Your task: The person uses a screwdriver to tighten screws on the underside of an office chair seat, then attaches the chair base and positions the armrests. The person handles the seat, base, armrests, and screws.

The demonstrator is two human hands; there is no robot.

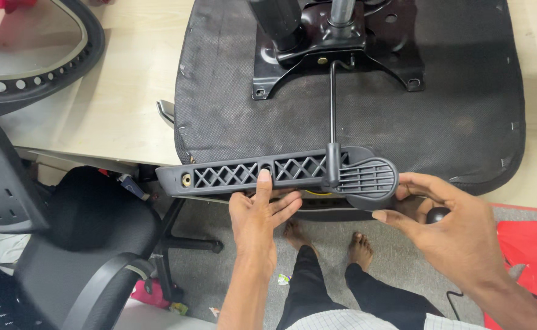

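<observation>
A black plastic armrest [280, 174] with a lattice of cross-ribs and a rounded slatted end lies along the near edge of an upturned black seat [451, 116], which rests on a pale table [122, 104]; a small white scrap [284, 279] lies on the grey floor below. The left hand [259, 217] reaches up from below, fingers [263, 183] extended and loosely spread, index fingertip pressed on the armrest's middle without gripping it. The right hand [457, 226] cups the rounded end, thumb underneath, fingers partly open around it.
</observation>
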